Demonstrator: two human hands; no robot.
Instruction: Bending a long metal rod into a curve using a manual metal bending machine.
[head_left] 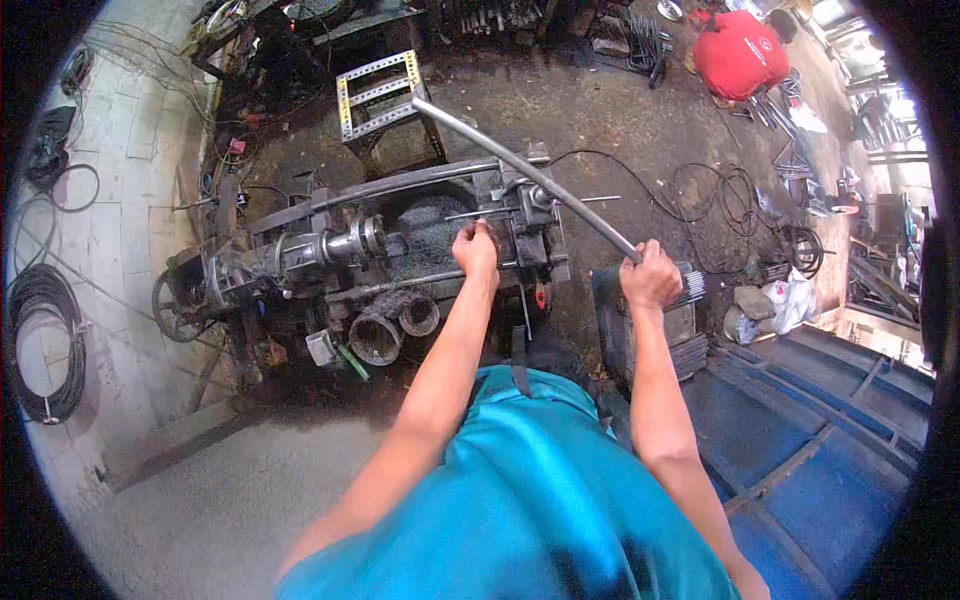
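In my right hand (655, 275) is the lower end of a long grey metal pipe (520, 165), the fingers wrapped round it. It slants up to the left, crossing in view the tool post (540, 195) of a lathe (340, 240); whether it touches there I cannot tell. My left hand (475, 248) is closed over the lathe bed, right beside a thin metal rod (485, 212) that points left from the tool post. What its fingers hold, if anything, is hidden. Grey metal shavings (425, 235) are heaped between the chuck (370, 238) and the tool post.
A perforated metal stool frame (380, 95) stands behind the lathe. Cable (730, 210) loops over the floor at right. A person in red (740, 55) crouches at the far right. Metal rings (376, 338) lie on the lathe's near side, and blue metal panels (800, 450) at lower right.
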